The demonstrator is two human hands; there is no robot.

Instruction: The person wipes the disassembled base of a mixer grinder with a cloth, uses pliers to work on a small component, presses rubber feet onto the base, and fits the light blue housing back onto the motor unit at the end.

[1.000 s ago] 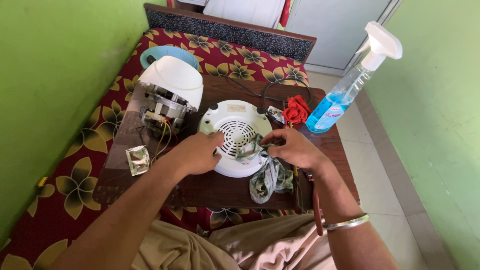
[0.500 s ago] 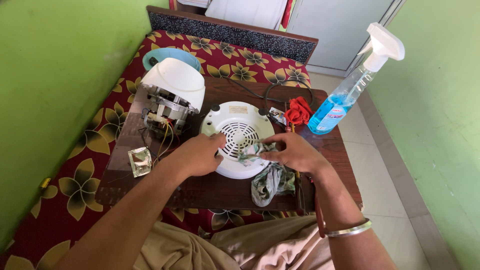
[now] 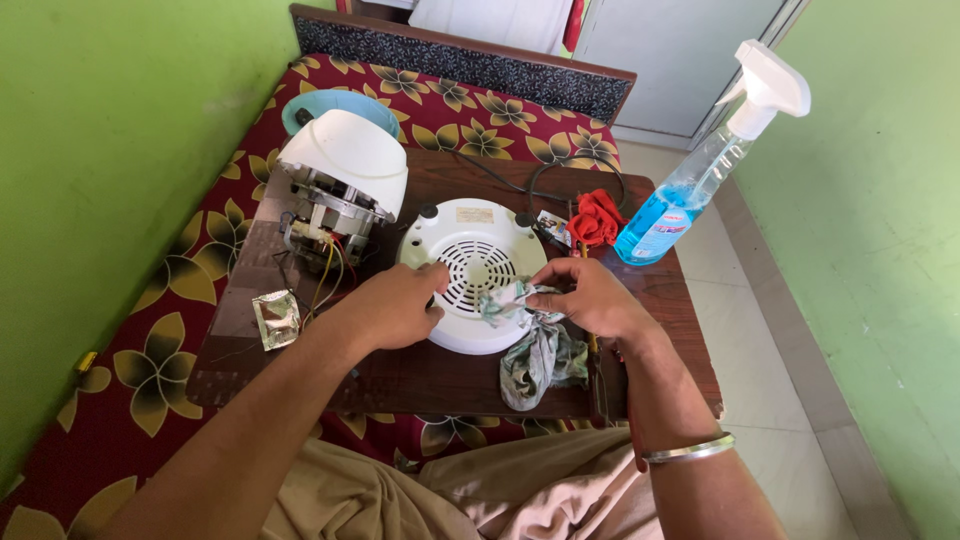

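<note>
My left hand (image 3: 395, 305) curled, palm down, pressing left edge of round white vented cover (image 3: 478, 270), mid wooden table (image 3: 420, 375). My right hand (image 3: 590, 298) pinched shut on patterned rag (image 3: 535, 350), rag bunched against cover's right side. Spray bottle (image 3: 690, 190) beyond cover, right.

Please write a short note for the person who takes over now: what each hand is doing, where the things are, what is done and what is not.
Left hand rests on the left edge of the round white vented cover, steadying it on the wooden table.
Right hand pinches a greenish cloth against the cover's grille; the cloth's tail hangs over the front rim.
The opened motor unit stands at the left, and the blue spray bottle at the right.
Done: the cover lies flat, with the cloth on it.
Left: how clean the grille is cannot be seen.
</note>
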